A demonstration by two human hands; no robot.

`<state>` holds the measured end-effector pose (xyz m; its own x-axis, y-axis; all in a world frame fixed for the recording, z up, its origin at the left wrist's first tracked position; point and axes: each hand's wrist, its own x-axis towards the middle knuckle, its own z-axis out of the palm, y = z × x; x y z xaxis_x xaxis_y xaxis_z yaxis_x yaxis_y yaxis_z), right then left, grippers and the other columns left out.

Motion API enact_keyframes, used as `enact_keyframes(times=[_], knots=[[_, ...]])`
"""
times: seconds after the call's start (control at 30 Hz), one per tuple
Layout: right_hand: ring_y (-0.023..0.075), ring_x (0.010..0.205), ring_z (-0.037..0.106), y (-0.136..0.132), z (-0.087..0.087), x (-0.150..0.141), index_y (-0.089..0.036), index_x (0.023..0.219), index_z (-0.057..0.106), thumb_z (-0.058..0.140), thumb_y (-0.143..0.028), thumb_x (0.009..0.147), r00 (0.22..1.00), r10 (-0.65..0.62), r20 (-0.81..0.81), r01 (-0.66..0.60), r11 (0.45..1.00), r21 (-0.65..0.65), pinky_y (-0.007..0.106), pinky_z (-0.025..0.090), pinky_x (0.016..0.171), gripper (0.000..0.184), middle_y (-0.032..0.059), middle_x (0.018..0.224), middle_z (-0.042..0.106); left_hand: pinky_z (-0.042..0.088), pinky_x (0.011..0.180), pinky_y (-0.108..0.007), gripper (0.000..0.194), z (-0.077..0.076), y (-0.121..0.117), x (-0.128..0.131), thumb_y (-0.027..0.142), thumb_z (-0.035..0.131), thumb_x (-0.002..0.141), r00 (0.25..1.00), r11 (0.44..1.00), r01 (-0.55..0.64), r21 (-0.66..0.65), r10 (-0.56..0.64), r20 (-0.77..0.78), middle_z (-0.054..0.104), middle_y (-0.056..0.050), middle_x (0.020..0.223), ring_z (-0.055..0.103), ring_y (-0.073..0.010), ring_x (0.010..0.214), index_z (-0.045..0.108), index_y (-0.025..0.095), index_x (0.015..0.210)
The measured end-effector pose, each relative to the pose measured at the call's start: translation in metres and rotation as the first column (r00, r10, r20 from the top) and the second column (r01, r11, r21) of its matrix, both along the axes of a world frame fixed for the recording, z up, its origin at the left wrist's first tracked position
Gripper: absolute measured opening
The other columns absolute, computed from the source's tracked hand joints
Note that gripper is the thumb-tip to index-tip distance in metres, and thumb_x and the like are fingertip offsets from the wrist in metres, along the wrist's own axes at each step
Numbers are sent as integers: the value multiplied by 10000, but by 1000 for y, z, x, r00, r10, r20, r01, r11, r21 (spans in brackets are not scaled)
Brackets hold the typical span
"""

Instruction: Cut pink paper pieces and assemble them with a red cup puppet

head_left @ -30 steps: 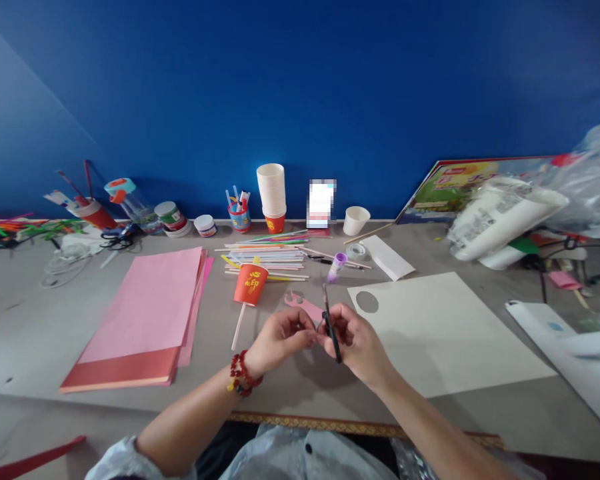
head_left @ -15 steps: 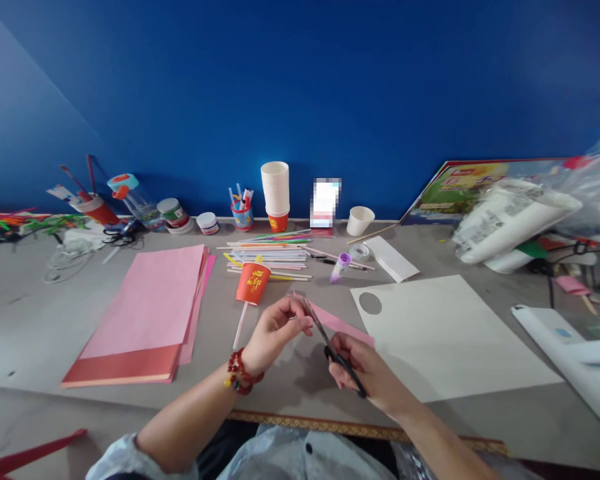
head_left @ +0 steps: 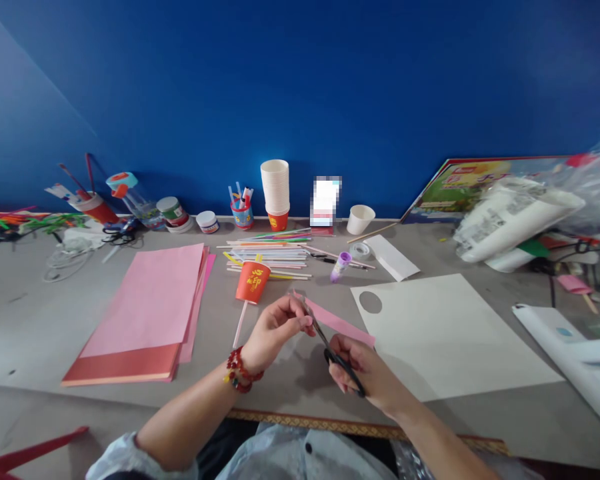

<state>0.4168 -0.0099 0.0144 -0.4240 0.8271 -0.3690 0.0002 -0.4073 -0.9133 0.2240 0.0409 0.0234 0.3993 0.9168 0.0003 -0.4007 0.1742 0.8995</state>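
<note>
1. Scissors (head_left: 321, 331) are centre stage over the grey table (head_left: 300, 393), blades pointing to eleven o'clock; call them the dial's middle, twelve toward the blue wall (head_left: 300, 80).
2. White sheet (head_left: 460, 340) spreads out at three o'clock, with a round opening near its ten o'clock corner.
3. Pink paper stack (head_left: 145, 293) sits over at nine, well apart.
4. Left hand (head_left: 277, 328) comes in from nine, beside the blade tips: thumb and forefinger nearly meet, and I can't tell what, if anything, they pinch.
5. Right hand (head_left: 359, 367), at four, has its fingers curled closed around the scissors' black handles.
6. Red cup (head_left: 253, 282) lies between ten and eleven.
7. Pink strip (head_left: 347, 323) shows at one, just beside the blades.
8. Purple glue stick (head_left: 339, 270) stands at twelve!
</note>
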Motion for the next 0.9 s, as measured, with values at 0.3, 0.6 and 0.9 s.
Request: enact_keyframes(times=[0.3,0.6,0.9], knots=[[54,446,403,1,-4,2,-217,712,395,726,-446,720,1000,-2,16,2,1000,11,196,288,443,402,-89,537,478,501,706,-262,175,1,-1,0,203,705,827,1000,1000,8,18,-8,17,610,-20,813,625,-121,709,560,148,746],[57,407,389,0,-14,-1,-220,698,394,723,-515,714,998,-11,58,9,1000,21,191,258,420,443,-87,510,467,501,712,-258,176,0,1,0,212,707,827,1000,1000,2,17,-2,0,612,-13,790,624,-122,715,562,150,747],[172,622,583,31,8,59,-225,728,532,653,-387,801,556,-325,765,-245,815,525,237,331,534,215,5,680,633,482,666,-243,221,-2,4,1,332,720,812,993,995,-30,-98,18,-115,618,-19,750,577,-106,655,618,137,783]])
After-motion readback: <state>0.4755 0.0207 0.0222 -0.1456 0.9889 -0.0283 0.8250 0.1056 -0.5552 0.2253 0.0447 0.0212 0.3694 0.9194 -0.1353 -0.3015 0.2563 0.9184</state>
